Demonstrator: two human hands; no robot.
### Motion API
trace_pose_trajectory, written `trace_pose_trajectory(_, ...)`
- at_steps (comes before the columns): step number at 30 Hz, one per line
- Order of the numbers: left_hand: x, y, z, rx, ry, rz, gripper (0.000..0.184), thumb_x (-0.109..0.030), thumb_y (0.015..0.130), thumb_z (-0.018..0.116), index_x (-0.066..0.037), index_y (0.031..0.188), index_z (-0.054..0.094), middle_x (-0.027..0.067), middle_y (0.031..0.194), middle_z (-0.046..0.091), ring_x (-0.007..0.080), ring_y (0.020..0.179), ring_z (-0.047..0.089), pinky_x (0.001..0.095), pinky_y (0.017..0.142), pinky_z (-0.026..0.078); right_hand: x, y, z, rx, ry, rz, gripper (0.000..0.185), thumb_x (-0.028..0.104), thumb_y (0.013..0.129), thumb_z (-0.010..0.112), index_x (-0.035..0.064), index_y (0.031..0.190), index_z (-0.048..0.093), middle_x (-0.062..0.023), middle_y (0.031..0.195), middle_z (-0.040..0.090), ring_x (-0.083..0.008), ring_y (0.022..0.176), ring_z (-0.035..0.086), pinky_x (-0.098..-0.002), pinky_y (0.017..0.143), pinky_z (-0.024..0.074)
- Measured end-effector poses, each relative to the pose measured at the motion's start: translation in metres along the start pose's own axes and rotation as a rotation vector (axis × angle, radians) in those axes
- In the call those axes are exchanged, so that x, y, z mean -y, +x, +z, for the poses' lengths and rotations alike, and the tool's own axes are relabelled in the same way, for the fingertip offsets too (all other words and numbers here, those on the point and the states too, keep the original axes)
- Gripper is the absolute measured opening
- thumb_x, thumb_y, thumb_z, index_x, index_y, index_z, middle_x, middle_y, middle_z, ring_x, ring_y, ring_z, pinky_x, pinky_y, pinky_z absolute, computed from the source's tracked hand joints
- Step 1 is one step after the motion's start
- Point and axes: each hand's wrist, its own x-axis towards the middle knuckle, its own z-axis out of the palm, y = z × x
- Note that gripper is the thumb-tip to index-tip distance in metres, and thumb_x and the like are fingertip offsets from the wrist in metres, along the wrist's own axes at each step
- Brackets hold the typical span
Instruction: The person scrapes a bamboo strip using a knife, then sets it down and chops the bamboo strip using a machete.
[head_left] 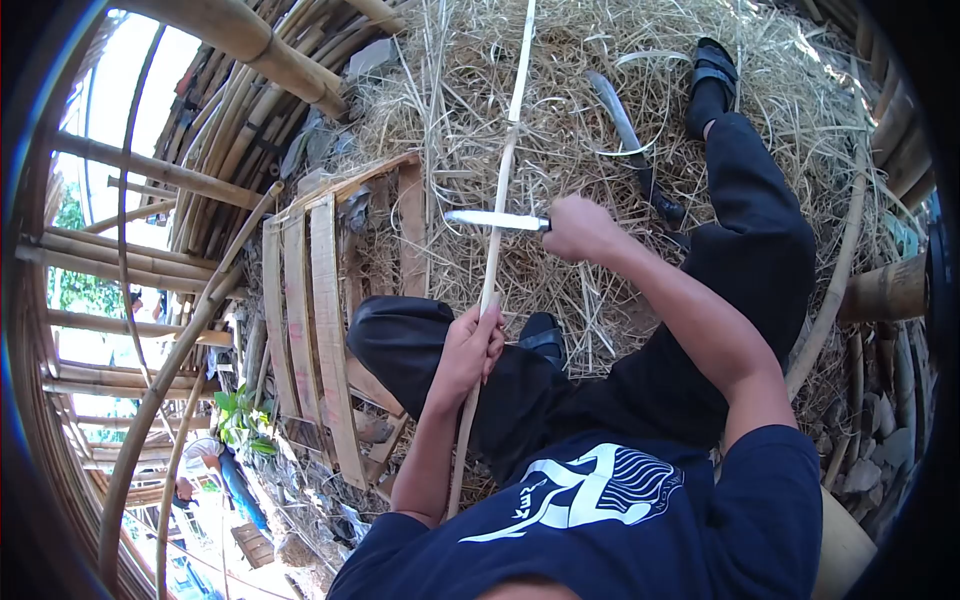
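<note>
My left hand point(474, 345) is closed around a long, pale bamboo strip point(508, 160), which runs from beside my body up past the top of the view. In my right hand point(583, 230) is a knife point(495, 220), held by its dark handle. Its bright blade points left and lies across the strip, a little beyond my left hand. Whether the edge bites into the strip, I cannot tell. Farther out to the right, a machete point(632, 140) with a curved blade and dark handle rests on the shavings.
Bamboo shavings point(560, 110) cover the ground. A wooden slatted pallet point(325, 300) stands at my left. Bamboo poles point(170, 170) form a frame on the left, with stacked bamboo behind. Thick bamboo point(885, 290) and stones point(885, 440) lie right. Another person point(235, 480) is at lower left.
</note>
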Motion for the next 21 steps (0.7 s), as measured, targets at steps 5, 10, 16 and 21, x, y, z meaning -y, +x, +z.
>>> trace_pose_trajectory(5,-0.007,0.006,-0.001,-0.036,0.135,-0.028,0.031,-0.033,0.097,0.053,-0.006,0.082,0.05,-0.0041,0.053,0.044,0.0036,0.038,0.039,0.0218,0.035,0.029,0.013,-0.021,0.015,0.085,-0.07,-0.065,0.032,0.024,0.067,0.063,-0.0044,0.079,0.068,-0.0235,0.082,0.067,-0.0353,0.08,0.067,-0.042,0.076,0.0551)
trace_pose_trajectory(10,0.004,0.013,-0.002,-0.177,0.538,0.11,0.037,-0.033,0.095,0.055,0.002,0.084,0.053,0.0083,0.057,0.053,0.0173,0.048,0.052,0.0339,0.047,0.04,0.013,-0.02,0.042,0.06,-0.086,-0.17,0.028,0.022,0.066,0.063,-0.0036,0.077,0.068,-0.0224,0.08,0.067,-0.0354,0.079,0.068,-0.0422,0.073,0.0557)
trace_pose_trajectory(16,-0.002,0.01,0.01,-0.257,0.722,0.155,0.032,-0.026,0.094,0.053,0.006,0.089,0.054,0.0235,0.066,0.058,0.0376,0.066,0.062,0.0424,0.061,0.046,0.01,-0.023,0.053,0.042,-0.123,-0.25,0.023,0.019,0.066,0.062,-0.0027,0.073,0.067,-0.0213,0.075,0.067,-0.0364,0.074,0.067,-0.0424,0.068,0.0559)
trace_pose_trajectory(21,0.01,0.008,0.01,-0.242,0.679,0.243,0.025,-0.019,0.09,0.055,0.005,0.087,0.054,0.0233,0.066,0.057,0.037,0.062,0.059,0.0423,0.058,0.044,0.002,-0.011,0.056,0.036,-0.121,-0.289,0.022,0.019,0.067,0.061,-0.0016,0.072,0.067,-0.0207,0.074,0.067,-0.0362,0.073,0.067,-0.043,0.069,0.0557)
